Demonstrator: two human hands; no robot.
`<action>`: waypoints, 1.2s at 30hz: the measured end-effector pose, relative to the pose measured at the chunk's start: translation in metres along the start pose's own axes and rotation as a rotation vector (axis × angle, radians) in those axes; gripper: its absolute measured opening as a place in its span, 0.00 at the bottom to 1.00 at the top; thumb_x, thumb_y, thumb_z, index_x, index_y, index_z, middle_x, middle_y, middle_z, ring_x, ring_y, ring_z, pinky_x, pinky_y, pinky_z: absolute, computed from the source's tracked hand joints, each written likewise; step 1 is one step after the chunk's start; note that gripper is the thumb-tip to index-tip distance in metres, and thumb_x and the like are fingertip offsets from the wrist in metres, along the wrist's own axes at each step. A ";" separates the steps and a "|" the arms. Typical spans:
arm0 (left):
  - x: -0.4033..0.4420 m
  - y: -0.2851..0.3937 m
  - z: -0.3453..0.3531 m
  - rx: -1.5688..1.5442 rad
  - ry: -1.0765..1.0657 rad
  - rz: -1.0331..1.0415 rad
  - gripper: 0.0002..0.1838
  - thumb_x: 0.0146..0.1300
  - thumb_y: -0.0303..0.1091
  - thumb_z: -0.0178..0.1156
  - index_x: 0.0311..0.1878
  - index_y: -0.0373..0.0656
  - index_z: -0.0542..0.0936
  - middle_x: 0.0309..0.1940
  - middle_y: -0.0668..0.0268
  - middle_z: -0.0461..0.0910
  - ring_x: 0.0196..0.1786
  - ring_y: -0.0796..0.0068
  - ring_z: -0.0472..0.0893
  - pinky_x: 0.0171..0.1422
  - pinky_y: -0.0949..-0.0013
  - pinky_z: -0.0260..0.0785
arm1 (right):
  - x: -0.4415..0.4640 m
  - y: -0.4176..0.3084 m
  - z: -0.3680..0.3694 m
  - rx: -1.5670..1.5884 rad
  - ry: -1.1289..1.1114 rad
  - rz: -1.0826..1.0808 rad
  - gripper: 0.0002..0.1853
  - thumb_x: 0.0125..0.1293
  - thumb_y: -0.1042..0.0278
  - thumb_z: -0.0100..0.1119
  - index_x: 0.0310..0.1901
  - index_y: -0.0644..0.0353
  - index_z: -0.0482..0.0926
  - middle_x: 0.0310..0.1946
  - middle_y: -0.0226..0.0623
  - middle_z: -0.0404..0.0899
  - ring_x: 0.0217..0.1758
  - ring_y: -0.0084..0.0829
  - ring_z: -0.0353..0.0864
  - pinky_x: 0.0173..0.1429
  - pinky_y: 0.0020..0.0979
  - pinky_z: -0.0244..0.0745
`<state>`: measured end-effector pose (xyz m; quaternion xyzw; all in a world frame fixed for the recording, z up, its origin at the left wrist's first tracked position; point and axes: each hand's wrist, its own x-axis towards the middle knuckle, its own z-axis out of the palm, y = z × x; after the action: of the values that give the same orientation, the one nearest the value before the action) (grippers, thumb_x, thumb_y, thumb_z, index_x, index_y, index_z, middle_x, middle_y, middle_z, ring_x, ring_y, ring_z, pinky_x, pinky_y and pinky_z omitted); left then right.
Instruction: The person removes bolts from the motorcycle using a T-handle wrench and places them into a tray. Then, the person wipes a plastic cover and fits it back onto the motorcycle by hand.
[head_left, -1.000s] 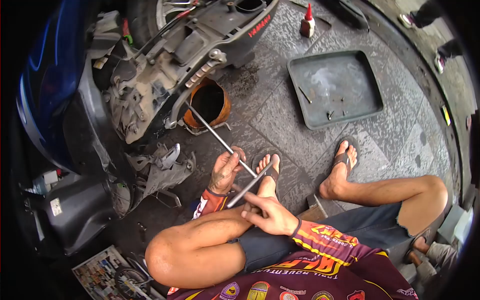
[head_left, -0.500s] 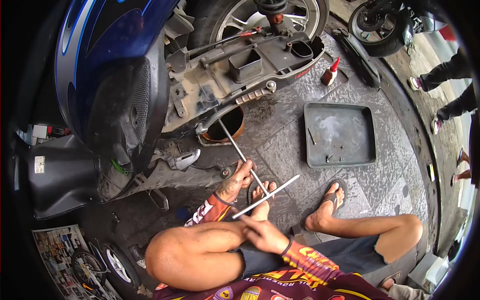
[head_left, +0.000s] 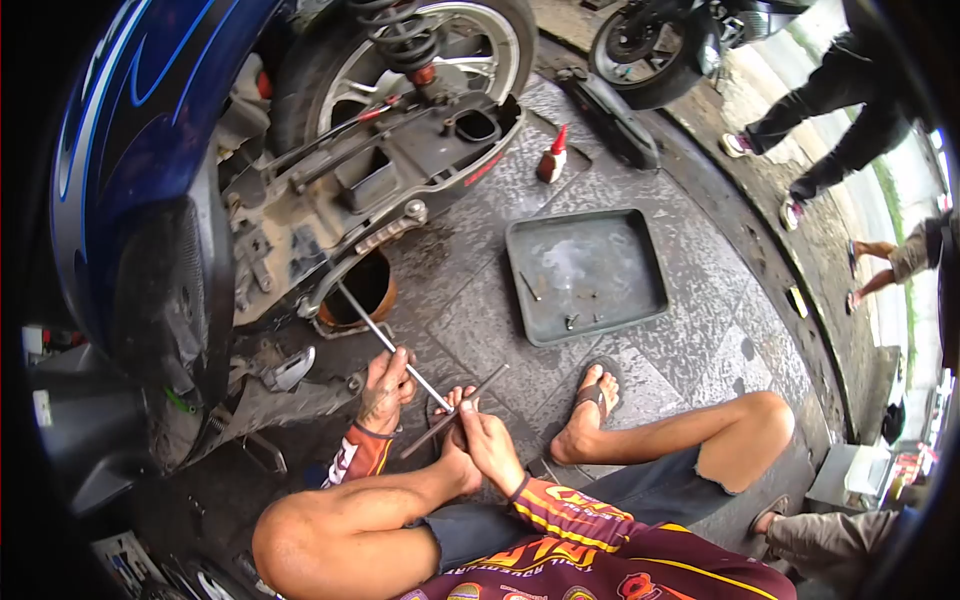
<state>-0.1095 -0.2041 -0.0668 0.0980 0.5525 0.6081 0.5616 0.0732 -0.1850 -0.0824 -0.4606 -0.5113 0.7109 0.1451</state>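
Note:
A T-handle wrench slants from the underside of a scooter's engine case down toward me. My left hand is wrapped round its shaft. At the crossbar, my right hand grips the middle, where shaft and bar meet, with the thumb on top. The wrench's far end touches or sits near the lower edge of the case; the exact contact is hidden. Below that edge stands a rusty round tin with a dark inside.
A grey tray on the tiled floor holds a few small metal parts. Behind it are a red-capped bottle and a long black part. The scooter's blue body fills the left. People's legs and another motorcycle are at upper right.
My right hand has moved from near the crossbar's lower end onto its middle and closed there. The crossbar has turned slightly. My view has shifted to the right.

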 end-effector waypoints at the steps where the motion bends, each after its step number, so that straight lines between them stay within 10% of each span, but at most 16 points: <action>1: -0.003 -0.002 0.002 -0.027 -0.034 -0.007 0.14 0.72 0.44 0.50 0.36 0.44 0.72 0.14 0.80 0.52 0.14 0.89 0.51 0.18 0.80 0.41 | 0.007 0.008 0.006 0.164 0.007 0.102 0.27 0.75 0.51 0.40 0.27 0.66 0.73 0.14 0.36 0.69 0.18 0.32 0.68 0.28 0.35 0.66; 5: -0.013 -0.019 -0.005 0.047 -0.300 -0.148 0.16 0.70 0.47 0.53 0.40 0.42 0.73 0.15 0.79 0.55 0.16 0.87 0.54 0.20 0.80 0.45 | 0.000 -0.003 0.013 0.319 -0.120 0.151 0.26 0.76 0.49 0.37 0.34 0.63 0.76 0.16 0.24 0.64 0.17 0.17 0.56 0.23 0.23 0.51; 8: -0.014 -0.015 -0.002 0.028 -0.245 -0.196 0.11 0.72 0.40 0.51 0.41 0.42 0.73 0.16 0.79 0.58 0.17 0.89 0.55 0.21 0.80 0.45 | -0.039 -0.031 0.008 -0.134 -0.302 -0.322 0.18 0.74 0.58 0.43 0.45 0.66 0.76 0.22 0.35 0.76 0.29 0.27 0.75 0.60 0.36 0.52; 11: -0.019 -0.015 0.003 0.032 -0.157 -0.134 0.10 0.72 0.38 0.50 0.40 0.41 0.75 0.16 0.80 0.57 0.17 0.90 0.56 0.20 0.81 0.44 | -0.018 -0.067 -0.020 0.001 0.033 -0.178 0.28 0.65 0.74 0.46 0.68 0.59 0.64 0.29 0.37 0.76 0.36 0.23 0.74 0.47 0.30 0.70; 13: -0.016 -0.014 -0.002 0.035 -0.181 -0.136 0.12 0.72 0.40 0.51 0.38 0.42 0.76 0.16 0.81 0.59 0.16 0.90 0.55 0.20 0.80 0.43 | 0.005 -0.026 -0.032 -0.248 0.004 0.029 0.29 0.63 0.74 0.46 0.68 0.52 0.64 0.41 0.58 0.80 0.44 0.37 0.83 0.48 0.33 0.75; 16: -0.014 -0.015 -0.006 0.016 -0.168 -0.106 0.13 0.71 0.42 0.53 0.38 0.42 0.76 0.16 0.80 0.60 0.16 0.90 0.55 0.20 0.80 0.43 | 0.006 0.040 -0.008 -0.394 -0.235 -0.262 0.25 0.59 0.71 0.50 0.61 0.57 0.73 0.34 0.50 0.78 0.38 0.45 0.77 0.51 0.37 0.72; 19: -0.018 -0.003 -0.002 -0.039 -0.111 -0.103 0.13 0.71 0.42 0.54 0.37 0.42 0.76 0.18 0.80 0.61 0.17 0.90 0.55 0.20 0.80 0.43 | -0.016 -0.012 -0.018 -0.229 -0.440 -0.200 0.19 0.62 0.72 0.53 0.55 0.66 0.75 0.36 0.43 0.81 0.40 0.30 0.78 0.49 0.31 0.72; 30: -0.004 -0.012 -0.001 0.006 -0.140 -0.064 0.11 0.70 0.39 0.56 0.35 0.43 0.74 0.17 0.82 0.60 0.17 0.92 0.56 0.19 0.81 0.45 | 0.020 0.008 0.026 0.480 0.145 0.251 0.31 0.75 0.44 0.33 0.30 0.60 0.79 0.19 0.31 0.77 0.17 0.21 0.71 0.20 0.25 0.62; 32: -0.006 -0.021 -0.008 0.101 -0.024 -0.053 0.14 0.70 0.43 0.55 0.36 0.42 0.76 0.16 0.80 0.59 0.16 0.90 0.55 0.19 0.80 0.45 | 0.014 0.000 0.021 0.255 0.091 0.187 0.19 0.75 0.52 0.38 0.44 0.63 0.68 0.17 0.39 0.75 0.13 0.26 0.71 0.18 0.28 0.65; 36: 0.000 -0.026 -0.020 0.181 -0.016 0.000 0.14 0.71 0.45 0.53 0.34 0.45 0.72 0.14 0.80 0.58 0.12 0.91 0.54 0.14 0.80 0.40 | 0.007 0.024 -0.005 -0.311 0.381 -0.308 0.26 0.62 0.66 0.60 0.60 0.67 0.67 0.54 0.54 0.69 0.54 0.53 0.73 0.59 0.41 0.69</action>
<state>-0.1095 -0.2218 -0.0950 0.1531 0.6005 0.5550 0.5549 0.0802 -0.1876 -0.1073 -0.5195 -0.6415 0.4944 0.2723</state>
